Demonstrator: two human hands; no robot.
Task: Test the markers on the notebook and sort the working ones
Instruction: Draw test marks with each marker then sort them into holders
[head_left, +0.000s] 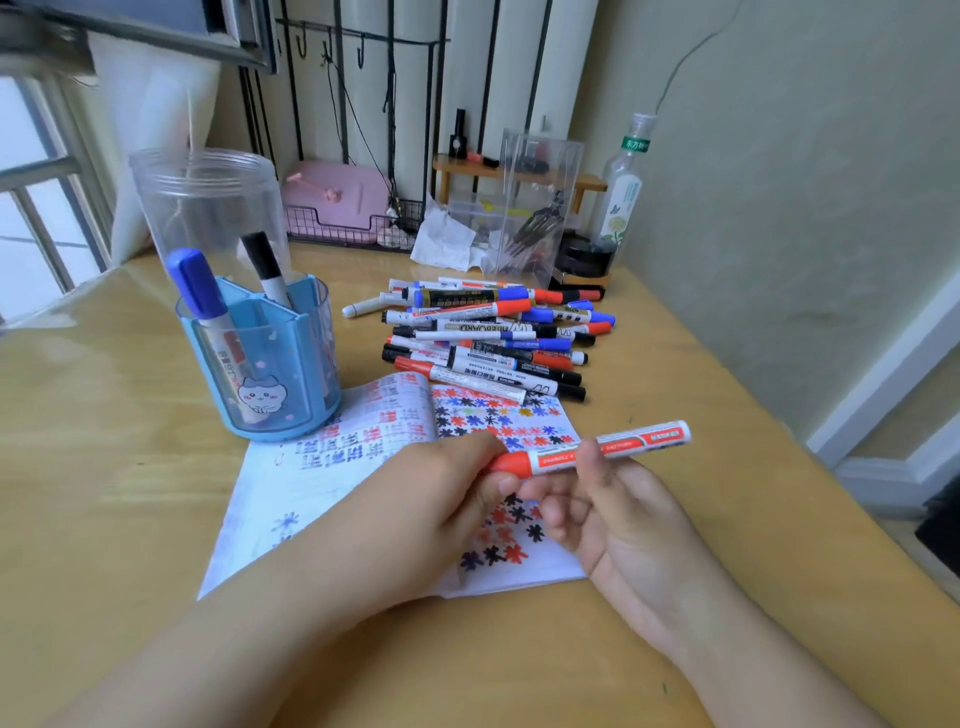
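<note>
I hold a red-capped marker level above the open notebook. My left hand grips its red cap end. My right hand pinches the white barrel with thumb and fingers. The notebook's pages carry many red, blue and black star scribbles. Beyond it lies a pile of several markers in red, blue and black. A blue pen holder stands at the notebook's left corner with a blue marker and a black marker standing in it.
A clear plastic jar stands behind the pen holder. Clear acrylic boxes, crumpled paper, a glass bottle and a pink case crowd the back of the wooden desk. A wall runs along the right.
</note>
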